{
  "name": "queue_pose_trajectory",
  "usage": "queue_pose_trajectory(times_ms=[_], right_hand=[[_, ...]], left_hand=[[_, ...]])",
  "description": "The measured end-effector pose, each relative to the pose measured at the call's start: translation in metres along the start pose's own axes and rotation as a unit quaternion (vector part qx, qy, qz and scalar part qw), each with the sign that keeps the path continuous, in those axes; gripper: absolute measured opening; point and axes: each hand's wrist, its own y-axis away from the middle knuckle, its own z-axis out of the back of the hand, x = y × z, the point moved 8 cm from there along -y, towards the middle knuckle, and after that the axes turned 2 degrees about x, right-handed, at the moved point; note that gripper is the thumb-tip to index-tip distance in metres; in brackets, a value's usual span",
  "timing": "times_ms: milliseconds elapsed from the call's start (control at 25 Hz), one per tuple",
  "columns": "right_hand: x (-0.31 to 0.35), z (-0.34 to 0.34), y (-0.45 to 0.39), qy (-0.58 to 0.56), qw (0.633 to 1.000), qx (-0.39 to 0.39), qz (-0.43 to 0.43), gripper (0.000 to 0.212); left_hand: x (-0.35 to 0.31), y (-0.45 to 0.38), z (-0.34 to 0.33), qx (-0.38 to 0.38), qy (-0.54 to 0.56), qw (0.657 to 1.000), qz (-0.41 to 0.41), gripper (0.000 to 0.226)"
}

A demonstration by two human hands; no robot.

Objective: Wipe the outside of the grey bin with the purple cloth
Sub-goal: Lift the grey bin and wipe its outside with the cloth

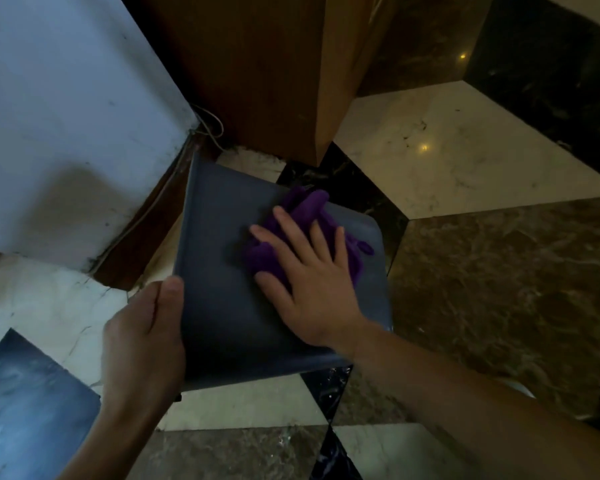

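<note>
The grey bin is tipped so that one flat outer face points up at me, just above the marble floor. My left hand grips its lower left edge, thumb on the face and fingers hidden behind the side. My right hand lies flat with fingers spread on the bunched purple cloth, pressing it against the bin's upper right part. The cloth sticks out beyond my fingertips and to the right of my hand. The bin's opening is hidden.
A white wall with a dark skirting and a loose cable stands to the left. A brown wooden cabinet rises directly behind the bin. Patterned marble floor stretches to the right and below.
</note>
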Motion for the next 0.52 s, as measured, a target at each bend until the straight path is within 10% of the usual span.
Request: queue_pose_trajectory(times_ms=[520], right_hand=[[-0.13, 0.007, -0.018, -0.124, 0.965, 0.024, -0.228, 0.052]], left_hand=[[0.002, 0.028, -0.003, 0.035, -0.004, 0.999, 0.005, 0.04]])
